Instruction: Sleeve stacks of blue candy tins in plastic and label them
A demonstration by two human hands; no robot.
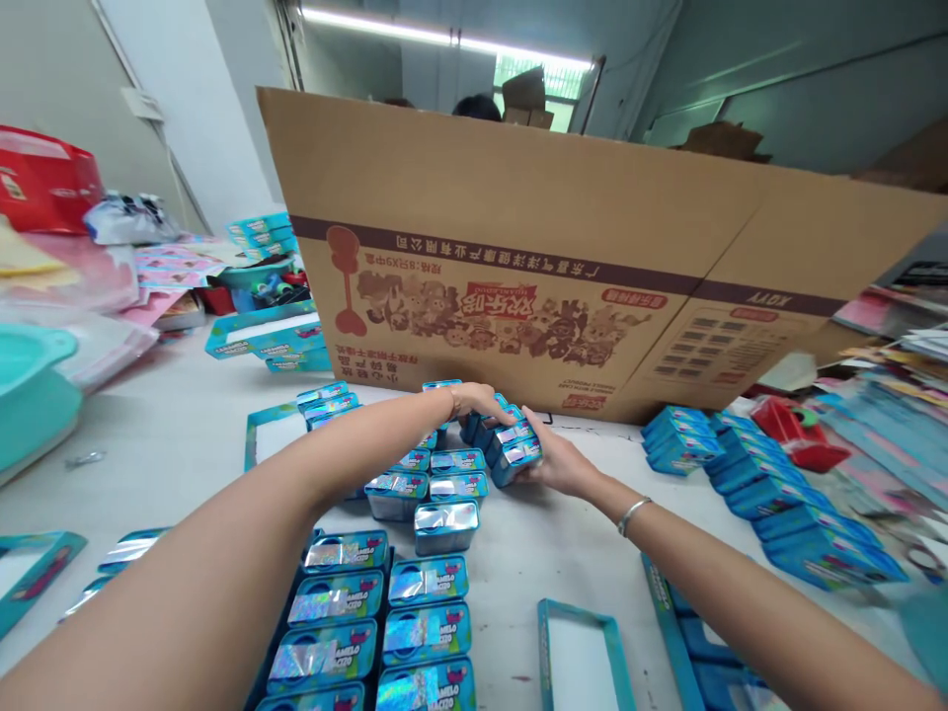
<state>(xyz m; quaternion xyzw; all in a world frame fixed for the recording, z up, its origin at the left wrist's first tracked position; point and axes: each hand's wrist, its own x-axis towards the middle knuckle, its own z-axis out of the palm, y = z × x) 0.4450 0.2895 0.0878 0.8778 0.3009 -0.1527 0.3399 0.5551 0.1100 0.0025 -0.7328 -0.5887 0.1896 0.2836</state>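
Note:
My left hand (475, 399) and my right hand (555, 456) close in from either side on a short row of small blue tins (516, 444) with shiny silver seals on top. The left fingers bend over the far end of the row, and the right fingers wrap its right side; their tips are partly hidden. Just left of the hands stand more of these tins (457, 484), several in loose rows. Nearer to me, two columns of the same tins (426, 632) stand side by side, partly hidden by my left forearm.
A big brown carton (481, 188) printed upside down stands behind the hands. More blue tins (785, 494) lie in rows at the right. Shallow blue box trays (548, 657) rest on the white table (511, 583). A turquoise basin (34, 385) sits at the left edge.

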